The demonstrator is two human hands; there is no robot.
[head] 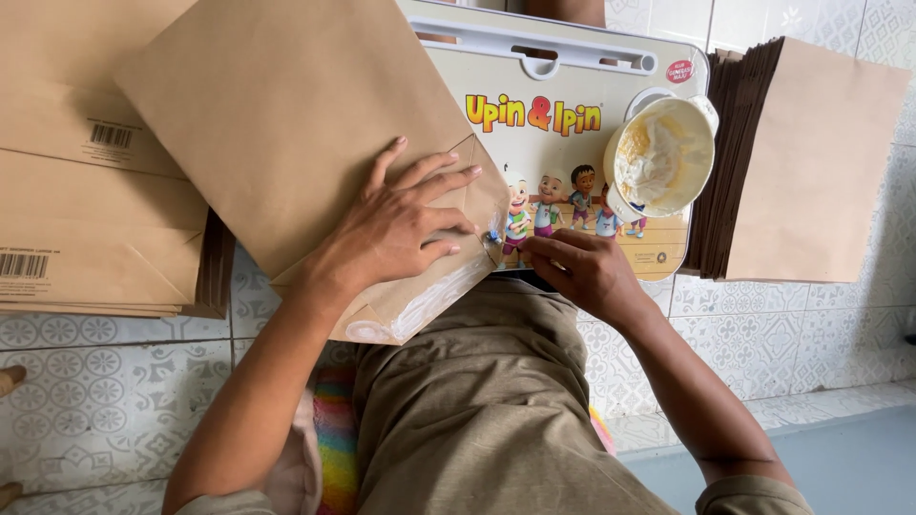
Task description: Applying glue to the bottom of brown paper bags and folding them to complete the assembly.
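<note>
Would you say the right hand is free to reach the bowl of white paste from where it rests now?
Probably yes. The right hand rests at the near edge of the small table, and the bowl of white paste sits open just beyond it with nothing between them. The left hand presses the brown paper bag off to the side.

Bare forearms, olive-khaki short sleeves, khaki trousers (487,401), no rings or watch

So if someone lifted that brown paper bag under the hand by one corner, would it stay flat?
Probably not. The paper bag looks thin and creased, so it would likely droop. It seems light. The white paste along its folded end looks wet, so that flap may be sticky and could peel open.
</note>
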